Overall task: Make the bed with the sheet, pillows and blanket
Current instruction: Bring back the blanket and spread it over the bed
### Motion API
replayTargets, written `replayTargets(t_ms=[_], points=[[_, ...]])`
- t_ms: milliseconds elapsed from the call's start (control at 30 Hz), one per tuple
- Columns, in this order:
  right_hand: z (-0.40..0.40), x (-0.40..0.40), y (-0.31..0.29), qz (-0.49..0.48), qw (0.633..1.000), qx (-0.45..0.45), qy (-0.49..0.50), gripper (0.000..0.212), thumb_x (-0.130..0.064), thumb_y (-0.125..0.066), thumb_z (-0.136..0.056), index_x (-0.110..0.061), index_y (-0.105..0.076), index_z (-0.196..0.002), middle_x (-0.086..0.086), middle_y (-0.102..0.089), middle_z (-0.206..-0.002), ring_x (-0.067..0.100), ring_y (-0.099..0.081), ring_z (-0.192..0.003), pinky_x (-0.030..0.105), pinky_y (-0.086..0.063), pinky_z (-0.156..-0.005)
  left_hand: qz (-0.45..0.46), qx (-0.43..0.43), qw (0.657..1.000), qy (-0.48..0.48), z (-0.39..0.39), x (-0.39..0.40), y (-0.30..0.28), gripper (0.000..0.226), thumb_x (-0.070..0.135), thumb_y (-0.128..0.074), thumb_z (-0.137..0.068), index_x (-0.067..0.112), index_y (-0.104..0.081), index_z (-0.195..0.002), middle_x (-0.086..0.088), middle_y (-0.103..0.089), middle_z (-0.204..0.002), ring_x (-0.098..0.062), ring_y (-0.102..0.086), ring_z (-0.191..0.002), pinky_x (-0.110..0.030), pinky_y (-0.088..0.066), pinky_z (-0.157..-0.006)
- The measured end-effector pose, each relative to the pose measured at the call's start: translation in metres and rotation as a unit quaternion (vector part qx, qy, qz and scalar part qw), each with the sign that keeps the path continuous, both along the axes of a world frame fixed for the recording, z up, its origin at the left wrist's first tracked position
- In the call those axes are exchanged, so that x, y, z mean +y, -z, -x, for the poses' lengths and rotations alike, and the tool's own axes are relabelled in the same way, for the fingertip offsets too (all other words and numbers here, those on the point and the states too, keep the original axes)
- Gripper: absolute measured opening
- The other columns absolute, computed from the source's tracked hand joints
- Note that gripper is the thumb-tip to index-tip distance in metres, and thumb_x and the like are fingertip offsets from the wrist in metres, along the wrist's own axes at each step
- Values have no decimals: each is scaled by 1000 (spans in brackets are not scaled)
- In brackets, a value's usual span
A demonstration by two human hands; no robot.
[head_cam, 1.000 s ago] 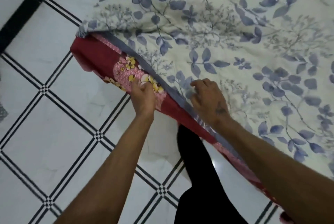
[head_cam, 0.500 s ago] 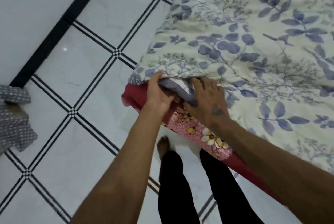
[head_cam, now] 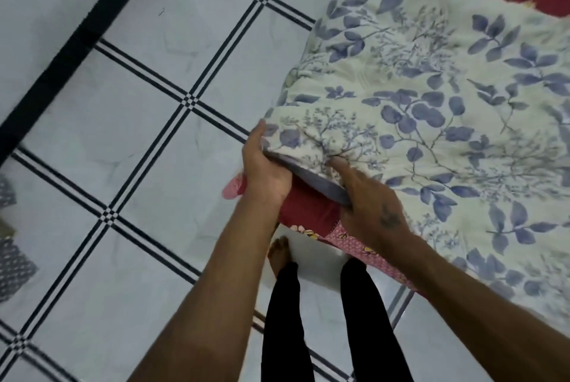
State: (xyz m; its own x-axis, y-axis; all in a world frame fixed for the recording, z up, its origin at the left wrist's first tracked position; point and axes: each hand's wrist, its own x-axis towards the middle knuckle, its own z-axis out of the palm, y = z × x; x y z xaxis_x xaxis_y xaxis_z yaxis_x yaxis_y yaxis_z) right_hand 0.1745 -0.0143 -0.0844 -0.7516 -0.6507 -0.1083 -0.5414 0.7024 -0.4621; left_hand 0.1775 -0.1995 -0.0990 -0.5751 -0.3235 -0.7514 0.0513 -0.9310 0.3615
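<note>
Fingers (head_cam: 340, 165) of right hand (head_cam: 368, 209) pressed into cream, blue-leafed blanket (head_cam: 431, 122), thumb under its grey hem: edge pinched just beside blanket corner. Left hand (head_cam: 265, 172) cupped round that same corner from outside, thumb along top fold, remaining fingers hidden beneath fabric; grasp on corner, not released. Compared with half a second ago: left hand moved from clenched on top of grey hem to wrapped round corner's outer side; right hand shifted from flat on hem to index dug into fabric; corner now bunched higher, hiding more red sheet (head_cam: 308, 206). Blanket spread across bed, corner at near-left end, overhanging red floral sheet. Sheet visible directly below blanket corner between both hands, and again beyond blanket's far edge. Bare foot (head_cam: 279, 253) and black trouser legs (head_cam: 283, 320) on tiled floor (head_cam: 138, 135) below blanket corner.
</note>
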Motion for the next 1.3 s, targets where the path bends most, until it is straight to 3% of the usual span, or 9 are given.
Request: replayTargets(t_ms=[200,433,533,633,733,867,1033,1167,1300], points=[[-14,-7,0,14,1000,-4,-4,75,-38,-36,-71,-18,-58,-140,10,-76,-103,36,-71,-72,34,-51,-51,87,-75,990,81,-10,-30,-8,16,19,-66,-95,6,-66,-87,-12,-76,-96,-33,-72,-93,-52,-56,-94],[-23,2,-17,36,998,-6,-45,73,-33,-44,-72,-27,-50,-144,5,-75,-103,34,-69,-72,34,-53,-50,110,-128,986,9,-29,-43,-7,63,32,-81,-66,6,-69,-123,-18,-71,-119,-41,-69,-106,-59,-55,-92],[-37,3,-2,16,995,-37,-93,75,-31,-47,-77,-32,-41,-151,4,-74,-102,31,-67,-71,29,-46,-49,120,-180,975,-46,-54,-41,4,48,22,-74,-80,6,-67,-124,-17,-71,-118,-38,-70,-103,-52,-59,-85],[-49,1,19,-45,984,-113,-130,80,-40,-30,-79,-35,-26,-159,8,-70,-117,34,-66,-90,29,-39,-59,163,-308,935,-65,-83,-38,28,39,12,-74,-87,5,-66,-124,-14,-71,-117,-34,-70,-102,-43,-62,-77],[-50,-3,31,-118,964,-201,-129,79,-33,-44,-87,-40,-13,-160,9,-62,-134,35,-61,-111,33,-46,-74,216,-376,900,41,-104,-49,51,50,16,-85,-77,5,-66,-122,-12,-70,-116,-30,-70,-100,-47,-59,-90],[-50,-1,35,-75,978,-165,-101,73,-36,-55,-88,-34,-30,-157,8,-70,-122,34,-66,-105,31,-46,-72,265,-373,872,175,-116,-74,60,46,19,-89,-71,3,-71,-110,-9,-72,-103,-28,-69,-92,-38,-58,-82],[-43,3,24,22,992,-124,-22,54,-58,-41,-91,-30,-61,-132,-2,-74,-100,21,-70,-89,30,-52,-70,355,-447,799,189,-110,-99,60,53,16,-71,-87,9,-47,-134,-11,-58,-124,-32,-60,-108,-39,-48,-90],[-9,-6,25,59,994,-2,94,36,-43,-37,-102,-21,-61,-87,-1,-64,-76,25,-62,-68,32,-43,-54,483,-383,752,236,-60,-103,45,30,16,-53,-94,16,-57,-123,-9,-65,-119,-31,-63,-105,-42,-51,-92],[56,4,29,86,973,-3,212,29,-40,-34,-103,-24,-42,-80,-4,-45,-71,22,-44,-62,33,-33,-57,605,-240,682,333,30,-86,28,19,15,-54,-97,16,-66,-112,-3,-69,-105,-21,-63,-96,-29,-47,-81]])
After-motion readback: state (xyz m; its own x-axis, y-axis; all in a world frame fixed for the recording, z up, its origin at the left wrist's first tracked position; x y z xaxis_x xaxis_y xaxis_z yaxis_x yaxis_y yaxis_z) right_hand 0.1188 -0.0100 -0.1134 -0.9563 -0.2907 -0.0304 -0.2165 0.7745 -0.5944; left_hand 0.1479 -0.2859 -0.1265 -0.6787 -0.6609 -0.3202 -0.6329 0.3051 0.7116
